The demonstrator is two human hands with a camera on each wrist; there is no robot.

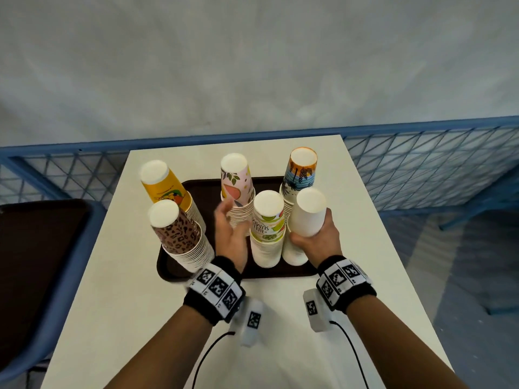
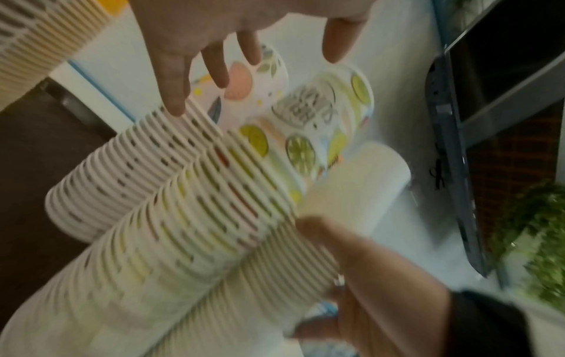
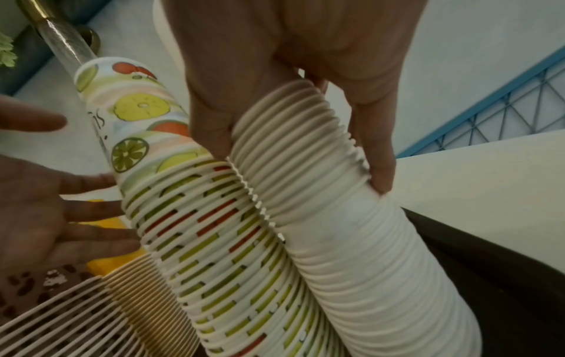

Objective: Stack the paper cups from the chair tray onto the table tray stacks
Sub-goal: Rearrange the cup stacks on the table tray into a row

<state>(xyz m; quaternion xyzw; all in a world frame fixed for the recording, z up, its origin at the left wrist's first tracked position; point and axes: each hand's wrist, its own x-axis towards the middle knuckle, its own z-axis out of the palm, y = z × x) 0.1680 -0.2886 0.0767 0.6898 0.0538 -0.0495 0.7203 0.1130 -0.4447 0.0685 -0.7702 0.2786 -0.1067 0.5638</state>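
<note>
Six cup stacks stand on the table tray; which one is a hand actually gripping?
The plain white stack, front right on the tray. The right hand wraps around it; it alone has no print. The left hand is open, holding nothing.

In front of me stands a white table [image 1: 280, 318]. On it, toward the far edge, lies a dark brown tray [image 1: 207, 192]. Nearer my edge, two thin black cables [image 1: 205, 357] trail across it.
</note>
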